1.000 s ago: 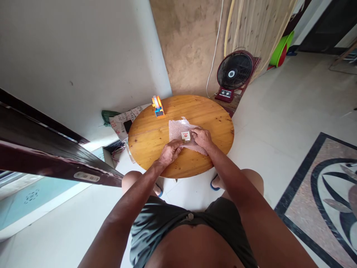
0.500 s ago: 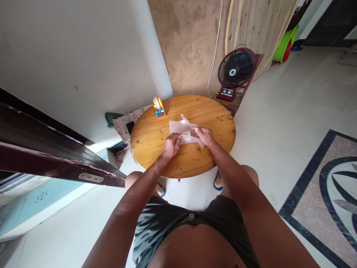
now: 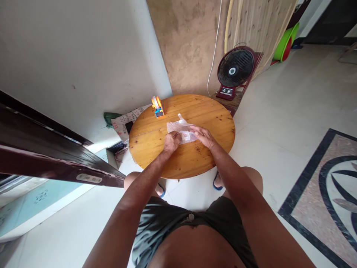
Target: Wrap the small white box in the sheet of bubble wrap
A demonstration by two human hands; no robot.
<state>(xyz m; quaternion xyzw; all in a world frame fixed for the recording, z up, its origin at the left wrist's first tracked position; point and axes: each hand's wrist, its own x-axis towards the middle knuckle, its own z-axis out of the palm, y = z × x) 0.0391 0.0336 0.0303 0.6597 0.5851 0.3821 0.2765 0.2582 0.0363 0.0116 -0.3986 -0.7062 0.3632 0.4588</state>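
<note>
A sheet of clear bubble wrap (image 3: 180, 128) lies folded on the round wooden table (image 3: 212, 115). The small white box seen before is hidden under the fold. My left hand (image 3: 170, 142) is closed on the wrap's near left edge, fingers curled round it. My right hand (image 3: 203, 136) presses flat on the folded wrap at its right side, fingers stretched out towards the left hand. Both forearms reach over the table's near edge.
An orange and blue tape dispenser (image 3: 157, 106) stands at the table's far left. A dark red floor fan (image 3: 234, 72) stands behind the table. Newspaper and a dark object (image 3: 125, 123) lie on the floor to the left. A dark door edge (image 3: 55, 156) juts in from the left.
The near flap of bubble wrap was folded up over the small white box, which no longer shows. Both hands moved a little further onto the table with the wrap.
</note>
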